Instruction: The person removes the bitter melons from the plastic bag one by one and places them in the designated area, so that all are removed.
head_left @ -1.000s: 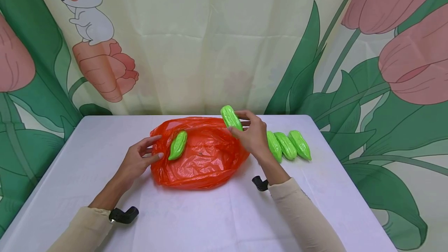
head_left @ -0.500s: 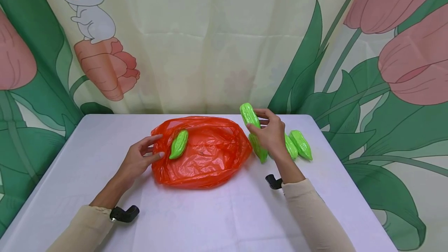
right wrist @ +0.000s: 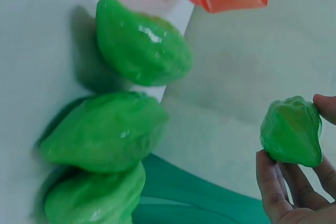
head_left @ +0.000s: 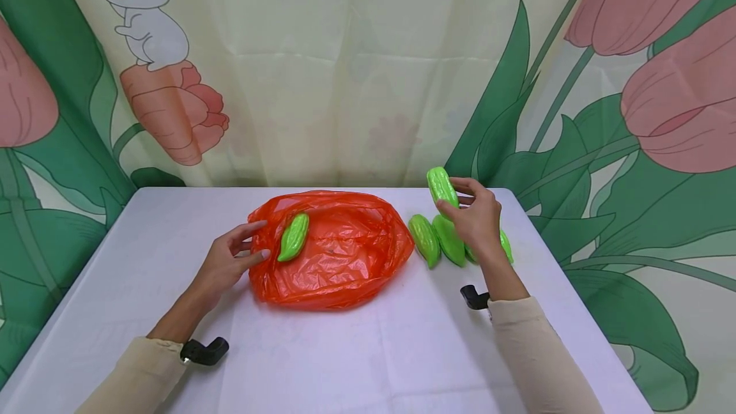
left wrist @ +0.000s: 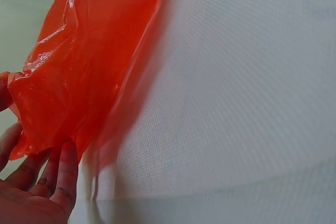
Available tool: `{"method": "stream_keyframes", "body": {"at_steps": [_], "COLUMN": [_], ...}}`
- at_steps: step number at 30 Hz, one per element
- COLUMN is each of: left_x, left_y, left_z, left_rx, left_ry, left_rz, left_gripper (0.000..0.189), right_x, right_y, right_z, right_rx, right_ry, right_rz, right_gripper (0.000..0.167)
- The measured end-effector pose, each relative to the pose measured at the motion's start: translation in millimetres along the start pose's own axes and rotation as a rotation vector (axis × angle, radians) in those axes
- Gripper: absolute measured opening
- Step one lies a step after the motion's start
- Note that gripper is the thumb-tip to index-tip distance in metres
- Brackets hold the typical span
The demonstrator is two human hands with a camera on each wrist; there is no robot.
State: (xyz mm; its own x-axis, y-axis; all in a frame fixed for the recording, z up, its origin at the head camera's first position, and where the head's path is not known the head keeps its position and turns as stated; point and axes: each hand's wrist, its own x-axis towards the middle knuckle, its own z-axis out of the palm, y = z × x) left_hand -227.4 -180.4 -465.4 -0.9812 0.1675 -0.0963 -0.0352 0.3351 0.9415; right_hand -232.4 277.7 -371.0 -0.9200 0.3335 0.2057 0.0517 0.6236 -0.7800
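Observation:
A red plastic bag (head_left: 333, 273) lies with its mouth spread wide on the table, one glossy green bitter melon (head_left: 293, 237) inside at its left. My left hand (head_left: 232, 257) holds the bag's left rim, thumb and fingers at the plastic; its fingers (left wrist: 65, 177) press the outer side in the left wrist view. Raised above the table's back right, my right hand (head_left: 474, 213) grips another bitter melon (right wrist: 291, 132) between thumb and fingers. Below it lie several more, including a bitter melon (head_left: 424, 240) close to the bag's right edge; the hand and wrist partly hide others.
White cloth covers the table (head_left: 322, 363). Behind its far edge hangs a printed curtain (head_left: 345, 82) with tulips and a rabbit. Each wrist carries a black camera mount (head_left: 204, 351).
My right hand has moved right, away from over the bag, with the bitter melon still held. Melons it hid beside the bag now show. My left hand has stayed at the rim.

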Motion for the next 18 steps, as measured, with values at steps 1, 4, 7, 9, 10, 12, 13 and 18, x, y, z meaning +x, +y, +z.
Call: {"method": "stream_keyframes", "body": {"at_steps": [1, 4, 7, 9, 10, 12, 13, 18], "left_x": [0.0, 0.3, 0.7, 1.1, 1.2, 1.6, 1.8, 2.8], "left_y": [0.2, 0.5, 0.1, -0.4, -0.7, -1.3, -1.4, -1.7], "left_z": [0.0, 0.0, -0.2, -0.2, -0.3, -0.2, -0.2, 0.2], "left_rx": [0.0, 0.0, 0.0, -0.001, -0.003, -0.008, -0.009, -0.01], "left_ry": [0.001, 0.004, 0.005, 0.005, 0.004, 0.003, 0.002, 0.002], "left_rz": [0.0, 0.0, 0.0, 0.002, 0.004, 0.006, 0.007, 0.002], "left_gripper": [0.067, 0.067, 0.068, 0.068, 0.068, 0.068, 0.068, 0.068], "right_x": [0.9, 2.9, 3.9, 4.3, 4.4, 4.7, 4.9, 7.5], "right_y": [1.7, 7.0, 12.6, 16.5, 18.2, 22.4, 24.7, 39.0], "right_z": [-3.3, -13.1, -22.5, -28.3, -31.0, -35.8, -38.0, -49.5], "right_rx": [-0.007, -0.029, -0.038, -0.044, -0.045, -0.056, -0.061, -0.077], "right_ry": [0.005, 0.016, 0.023, 0.031, 0.037, 0.047, 0.05, 0.06], "right_rz": [0.006, 0.022, 0.039, 0.049, 0.054, 0.059, 0.064, 0.104], "right_gripper": [0.054, 0.055, 0.056, 0.056, 0.056, 0.057, 0.057, 0.058]}}
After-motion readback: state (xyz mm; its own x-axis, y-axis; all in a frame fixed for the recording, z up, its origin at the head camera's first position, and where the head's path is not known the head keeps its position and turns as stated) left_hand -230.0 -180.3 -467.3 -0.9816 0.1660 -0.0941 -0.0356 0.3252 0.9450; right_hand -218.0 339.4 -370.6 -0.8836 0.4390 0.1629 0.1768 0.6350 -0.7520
